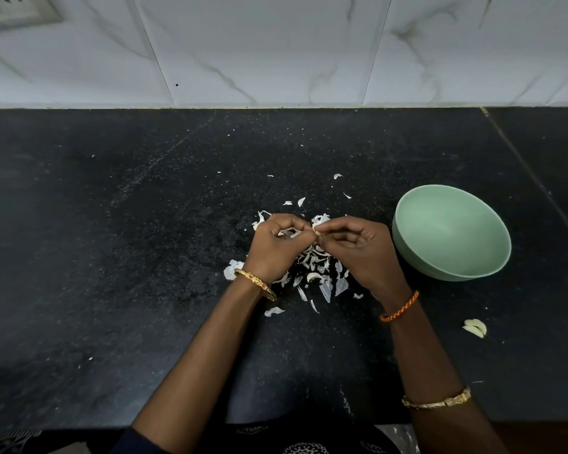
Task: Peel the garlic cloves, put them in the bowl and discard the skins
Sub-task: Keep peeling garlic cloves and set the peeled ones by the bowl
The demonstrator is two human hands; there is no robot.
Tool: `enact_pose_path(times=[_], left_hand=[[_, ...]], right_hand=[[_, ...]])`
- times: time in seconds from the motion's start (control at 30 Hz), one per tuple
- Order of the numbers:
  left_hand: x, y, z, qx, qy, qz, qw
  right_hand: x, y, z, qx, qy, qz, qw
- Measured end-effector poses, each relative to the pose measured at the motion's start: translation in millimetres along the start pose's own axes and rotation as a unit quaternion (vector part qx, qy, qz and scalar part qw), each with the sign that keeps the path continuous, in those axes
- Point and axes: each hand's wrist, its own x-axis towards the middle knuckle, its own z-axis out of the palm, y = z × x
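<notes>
Centrally on the black stone counter (112, 257), left hand (277, 245) and right hand (358, 247) pinch one small pale garlic clove (316, 231) over papery white skins (322, 276). It could slip and miss the empty mint-green bowl (407, 244) toward the right edge.

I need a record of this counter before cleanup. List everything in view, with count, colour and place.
bowl: one, pale green, right of the hands, looks empty
peeled cloves: apparently two, pale yellow, near right, on the counter
garlic skins: many scraps, white, scattered under and around the hands
clove: one, whitish, pinched between both hands
counter: one, black speckled stone
wall tiles: white marbled, behind the counter
socket plate: one, top left
left hand: fingers pinching the clove
right hand: fingers pinching the clove
</notes>
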Motion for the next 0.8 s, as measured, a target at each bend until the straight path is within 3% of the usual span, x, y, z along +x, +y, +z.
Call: enact_pose_path(times=[0.37,0.8], left_hand=[[0.7,8.9,0.0,-0.054,-0.021,-0.125,0.991],[7.0,12.8,-8.5,-0.023,-0.04,-0.106,0.993]], right_hand=[[2.8,9.0,-0.8,0.029,0.011,0.018,0.999],[9.5,6.7,-0.5,-0.017,-0.003,0.021,1.0]])
